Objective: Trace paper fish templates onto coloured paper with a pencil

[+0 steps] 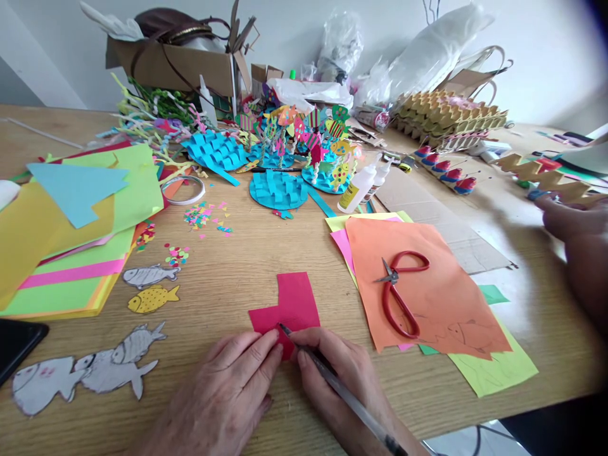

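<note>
My right hand (339, 373) grips a pen (342, 386) with a clear barrel, its dark tip on a red piece of paper (298, 297). The paper lies in an L-like shape on the table, its lower part covered by my hands. My left hand (228, 380) lies with fingers stretched out, its fingertips pressing on the paper just left of the pen tip. To the right, red-handled scissors (396, 294) rest partly open on an orange sheet (427, 278) bearing a drawn fish outline.
Paper fish cut-outs (111, 367) and a yellow fish (152, 298) lie left, near stacked coloured sheets (114, 237), confetti (199, 215) and a tape roll (183, 190). Behind stand glue bottles (358, 188) and woven blue paper bases (279, 189). At right, another person's hand (570, 215) touches egg-carton pieces (536, 174).
</note>
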Available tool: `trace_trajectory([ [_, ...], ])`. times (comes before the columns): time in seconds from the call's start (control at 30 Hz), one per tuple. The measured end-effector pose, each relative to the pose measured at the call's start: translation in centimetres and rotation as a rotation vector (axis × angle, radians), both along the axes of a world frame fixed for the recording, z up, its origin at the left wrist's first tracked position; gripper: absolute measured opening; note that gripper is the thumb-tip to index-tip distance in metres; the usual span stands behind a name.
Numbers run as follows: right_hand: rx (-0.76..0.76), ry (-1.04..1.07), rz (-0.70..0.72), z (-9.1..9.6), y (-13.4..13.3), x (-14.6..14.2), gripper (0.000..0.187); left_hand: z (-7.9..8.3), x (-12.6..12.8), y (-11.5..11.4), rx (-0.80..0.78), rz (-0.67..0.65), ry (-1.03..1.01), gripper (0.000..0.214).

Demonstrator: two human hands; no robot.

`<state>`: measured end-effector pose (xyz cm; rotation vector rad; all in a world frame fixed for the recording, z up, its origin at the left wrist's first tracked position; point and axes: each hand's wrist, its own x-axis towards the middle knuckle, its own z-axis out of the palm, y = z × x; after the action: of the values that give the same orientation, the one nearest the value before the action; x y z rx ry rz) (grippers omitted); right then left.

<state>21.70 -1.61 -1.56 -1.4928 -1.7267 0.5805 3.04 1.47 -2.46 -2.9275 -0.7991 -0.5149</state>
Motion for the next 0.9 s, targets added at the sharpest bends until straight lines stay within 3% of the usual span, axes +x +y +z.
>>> trace_trajectory([
  [0.9, 0.004, 0.004, -0.005, 0.1, -0.02, 0.1, 0.018, 0.29, 0.43, 0.13, 0.039, 0.024, 0.002, 0.04],
])
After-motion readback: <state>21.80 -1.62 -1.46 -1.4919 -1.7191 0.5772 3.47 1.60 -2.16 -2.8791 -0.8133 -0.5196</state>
